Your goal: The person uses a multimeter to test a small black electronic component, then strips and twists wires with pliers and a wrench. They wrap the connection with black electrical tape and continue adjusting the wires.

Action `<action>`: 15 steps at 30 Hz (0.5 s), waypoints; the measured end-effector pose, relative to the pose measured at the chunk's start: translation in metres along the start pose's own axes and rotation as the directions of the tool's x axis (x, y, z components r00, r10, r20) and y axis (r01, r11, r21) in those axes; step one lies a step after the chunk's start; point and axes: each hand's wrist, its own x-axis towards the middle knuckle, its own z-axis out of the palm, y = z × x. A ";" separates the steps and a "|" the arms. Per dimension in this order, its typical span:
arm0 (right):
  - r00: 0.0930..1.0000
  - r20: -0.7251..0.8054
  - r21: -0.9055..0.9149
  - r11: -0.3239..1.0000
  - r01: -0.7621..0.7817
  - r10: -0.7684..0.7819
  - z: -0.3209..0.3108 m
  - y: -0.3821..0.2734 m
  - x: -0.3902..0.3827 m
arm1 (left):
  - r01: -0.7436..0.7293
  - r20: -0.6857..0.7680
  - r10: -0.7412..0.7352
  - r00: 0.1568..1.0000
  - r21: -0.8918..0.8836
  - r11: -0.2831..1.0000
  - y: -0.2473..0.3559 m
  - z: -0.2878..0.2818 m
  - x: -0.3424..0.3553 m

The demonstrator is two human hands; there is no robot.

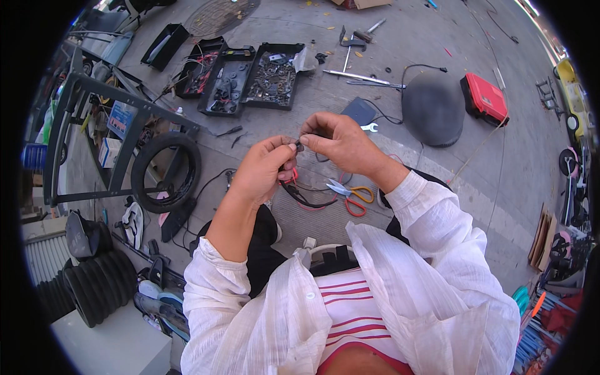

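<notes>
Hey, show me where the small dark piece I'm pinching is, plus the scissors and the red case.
Small dark piece (300,147): head view, its small exposed part.
Scissors (347,192): head view, around the pivot.
Red case (485,99): head view, middle of its upper face.

Soft daylight washes evenly over the grey pavement (500,187) around me, leaving only faint shadows. The white shirt (434,250) glows palest; glare whitens the far upper-right edge. The left hand (262,169) and right hand (342,145) look fairly crisp, their small dark piece (299,146) too tiny to make out. One black round object (433,109) is blurred; toward the dark rim, shapes bend.
</notes>
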 end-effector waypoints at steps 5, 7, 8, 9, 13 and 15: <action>0.928 -0.147 -0.245 0.922 0.301 -0.343 0.009 -0.010 -0.010 | -0.016 -0.051 0.013 0.999 -0.046 0.999 0.001 -0.002 0.000; 0.885 -0.032 -0.417 0.811 0.410 -0.464 0.007 -0.013 -0.011 | -0.019 -0.058 0.016 0.998 -0.039 0.999 0.002 0.000 -0.002; 0.858 0.033 -0.491 0.739 0.460 -0.512 0.006 -0.014 -0.012 | -0.016 -0.057 0.015 0.998 -0.022 1.000 0.002 0.000 -0.002; 0.855 0.058 -0.526 0.712 0.465 -0.516 0.005 -0.013 -0.012 | -0.014 -0.056 0.013 0.998 -0.005 1.000 0.002 0.000 -0.002; 0.855 0.044 -0.520 0.719 0.461 -0.517 0.005 -0.007 -0.010 | -0.058 -0.046 0.063 0.997 0.103 0.993 0.001 0.002 -0.003; 0.866 0.001 -0.458 0.770 0.445 -0.500 0.007 -0.007 -0.008 | -0.128 -0.051 0.145 0.988 0.248 0.960 0.000 0.005 -0.004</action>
